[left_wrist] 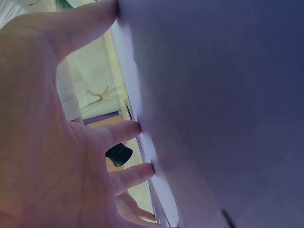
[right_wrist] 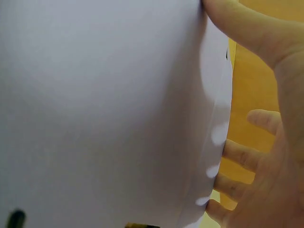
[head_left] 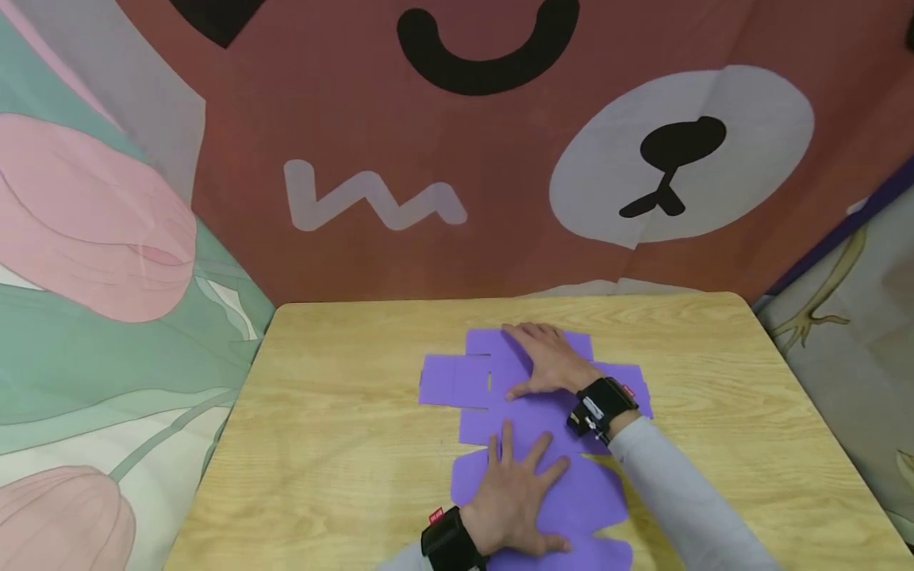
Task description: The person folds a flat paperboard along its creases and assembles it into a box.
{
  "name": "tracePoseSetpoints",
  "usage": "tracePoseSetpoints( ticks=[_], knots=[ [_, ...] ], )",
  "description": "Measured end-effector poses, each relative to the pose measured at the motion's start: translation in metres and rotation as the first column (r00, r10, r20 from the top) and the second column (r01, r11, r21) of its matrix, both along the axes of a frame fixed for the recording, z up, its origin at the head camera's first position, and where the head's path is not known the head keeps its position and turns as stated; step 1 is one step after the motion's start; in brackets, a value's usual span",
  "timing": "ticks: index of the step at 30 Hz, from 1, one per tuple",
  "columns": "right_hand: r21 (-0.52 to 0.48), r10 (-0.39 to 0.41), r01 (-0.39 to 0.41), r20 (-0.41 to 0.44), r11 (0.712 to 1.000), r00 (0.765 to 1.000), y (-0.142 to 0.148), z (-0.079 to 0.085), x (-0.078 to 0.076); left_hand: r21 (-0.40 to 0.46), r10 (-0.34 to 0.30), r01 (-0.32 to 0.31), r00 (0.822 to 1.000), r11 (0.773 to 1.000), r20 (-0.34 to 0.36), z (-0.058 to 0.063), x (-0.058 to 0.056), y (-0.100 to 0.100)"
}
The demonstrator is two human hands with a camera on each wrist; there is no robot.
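Note:
A flat purple die-cut box blank (head_left: 560,420), with flaps and a small slot, lies unfolded on the wooden table. Fingers spread, my left hand (head_left: 508,496) rests on its near panels. Farther up, my right hand (head_left: 550,357) presses on the far panel with thumb and fingers apart. In the left wrist view, the fingertips of the left hand (left_wrist: 61,133) touch the purple sheet (left_wrist: 213,104). The right wrist view has the right hand (right_wrist: 266,156) with its fingertips against the pale-looking sheet (right_wrist: 104,95). Part of the near end is cut off by the head view's lower edge.
Pale wood table (head_left: 321,428) surface extends left and right of the blank. Behind the table hangs a brown cloth (head_left: 428,262) with a cartoon animal print. A floral cloth (head_left: 93,357) hangs at the left. Both wrists wear black camera straps (head_left: 603,404).

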State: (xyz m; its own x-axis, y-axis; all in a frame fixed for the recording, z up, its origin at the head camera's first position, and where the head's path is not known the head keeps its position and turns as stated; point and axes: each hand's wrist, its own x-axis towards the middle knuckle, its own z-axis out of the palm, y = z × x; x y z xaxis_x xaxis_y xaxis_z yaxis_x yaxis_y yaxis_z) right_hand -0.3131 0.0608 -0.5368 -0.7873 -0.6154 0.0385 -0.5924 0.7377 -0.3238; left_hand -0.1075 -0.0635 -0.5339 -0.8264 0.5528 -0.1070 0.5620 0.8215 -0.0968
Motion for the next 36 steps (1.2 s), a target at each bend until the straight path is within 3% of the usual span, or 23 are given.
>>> tracePoseSetpoints(
  ticks=[20, 27, 36],
  knots=[
    [-0.055, -0.031, 0.028, -0.046, 0.998, 0.998, 0.002, 0.016, 0.002, 0.08, -0.006, 0.005, 1.0, 0.997, 0.015, 0.001, -0.005, 0.0],
    [-0.16, -0.117, 0.091, -0.155, 0.983, 0.981, 0.0, 0.015, -0.004, 0.071, 0.001, -0.002, 1.0, 0.998, 0.013, 0.005, -0.005, 0.0],
    [-0.281, -0.223, 0.167, -0.18, 0.945, 0.958, -0.005, 0.014, -0.011, 0.029, 0.011, -0.011, 1.0, 1.0, 0.013, 0.008, -0.004, 0.001]
  ],
)
